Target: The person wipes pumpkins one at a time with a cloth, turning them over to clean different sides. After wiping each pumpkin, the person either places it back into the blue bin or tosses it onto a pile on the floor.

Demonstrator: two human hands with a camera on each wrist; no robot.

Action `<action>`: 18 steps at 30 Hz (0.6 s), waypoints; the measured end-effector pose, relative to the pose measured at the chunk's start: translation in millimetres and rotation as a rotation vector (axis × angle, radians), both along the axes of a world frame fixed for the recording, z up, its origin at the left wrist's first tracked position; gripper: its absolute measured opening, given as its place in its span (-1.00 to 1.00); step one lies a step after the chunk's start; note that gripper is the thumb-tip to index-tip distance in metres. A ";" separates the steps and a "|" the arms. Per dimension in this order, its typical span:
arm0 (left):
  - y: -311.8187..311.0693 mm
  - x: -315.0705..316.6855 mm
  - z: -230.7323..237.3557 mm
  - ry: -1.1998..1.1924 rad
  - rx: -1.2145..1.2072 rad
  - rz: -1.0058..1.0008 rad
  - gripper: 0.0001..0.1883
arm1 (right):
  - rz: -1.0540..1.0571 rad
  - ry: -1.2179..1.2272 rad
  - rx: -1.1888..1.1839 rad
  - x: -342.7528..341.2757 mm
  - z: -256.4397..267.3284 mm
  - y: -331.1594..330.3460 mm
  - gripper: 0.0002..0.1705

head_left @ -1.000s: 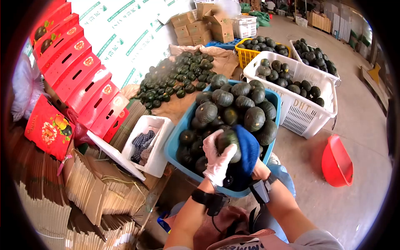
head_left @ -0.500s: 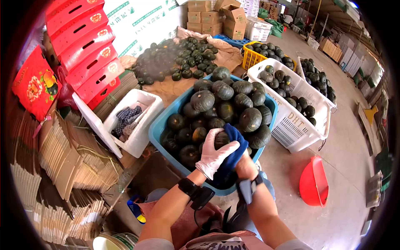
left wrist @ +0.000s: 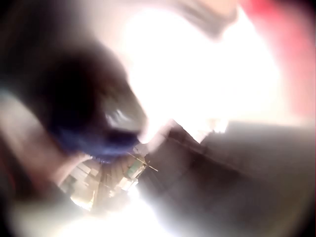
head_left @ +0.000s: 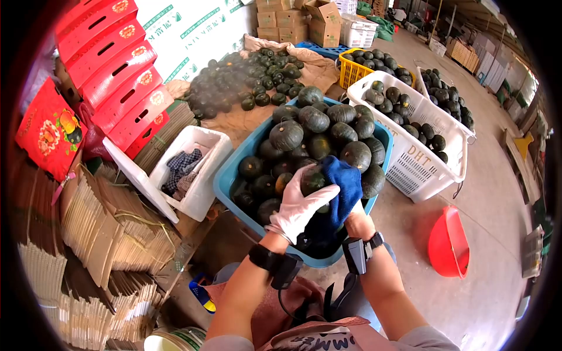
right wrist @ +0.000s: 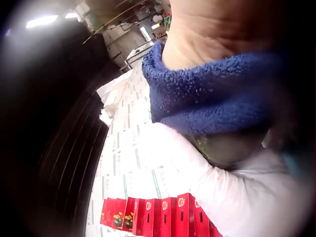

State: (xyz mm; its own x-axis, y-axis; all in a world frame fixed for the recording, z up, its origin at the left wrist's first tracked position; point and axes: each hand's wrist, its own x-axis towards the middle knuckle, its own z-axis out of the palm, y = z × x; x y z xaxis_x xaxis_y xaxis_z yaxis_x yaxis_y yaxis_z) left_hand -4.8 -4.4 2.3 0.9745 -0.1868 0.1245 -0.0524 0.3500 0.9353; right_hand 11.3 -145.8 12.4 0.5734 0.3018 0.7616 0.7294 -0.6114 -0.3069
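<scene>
My left hand (head_left: 297,203), in a white glove, grips a dark green kabocha squash (head_left: 312,180) above the near part of a blue tub (head_left: 224,186). A blue cloth (head_left: 344,188) covers the squash's right side, with my bare right hand (head_left: 358,222) holding it there. Most of the right fingers are hidden behind the cloth. In the right wrist view the fluffy cloth (right wrist: 197,96) wraps over the palm, and a strip of squash (right wrist: 224,148) shows between it and the gloved thumb. The left wrist view is blurred and overexposed. Many more kabochas (head_left: 285,136) fill the tub.
White crates (head_left: 413,161) and a yellow crate (head_left: 353,73) of squash stand at the right. A red basin (head_left: 448,243) sits on the floor. To the left are a foam box (head_left: 213,175) with rags, flattened cartons (head_left: 88,222) and stacked red boxes (head_left: 120,73). Squash lie on a sheet behind.
Both hands stay on the squash and cloth. The cloth has shifted, now standing higher and spread more on the squash's right side. The head view has swung leftward and tilted slightly.
</scene>
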 end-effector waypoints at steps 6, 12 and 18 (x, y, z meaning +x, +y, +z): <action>-11.7 15.9 -96.7 -0.231 -0.118 0.217 -0.71 | -0.214 0.057 0.281 -37.1 -7.8 29.1 -0.64; -1.9 10.3 -44.0 -0.341 0.267 0.452 -0.66 | -0.242 -0.007 0.326 -52.3 19.0 38.8 -0.63; 4.4 5.2 -17.8 -0.544 0.405 0.109 -0.17 | 0.175 0.499 0.859 -33.5 -28.7 8.6 -0.59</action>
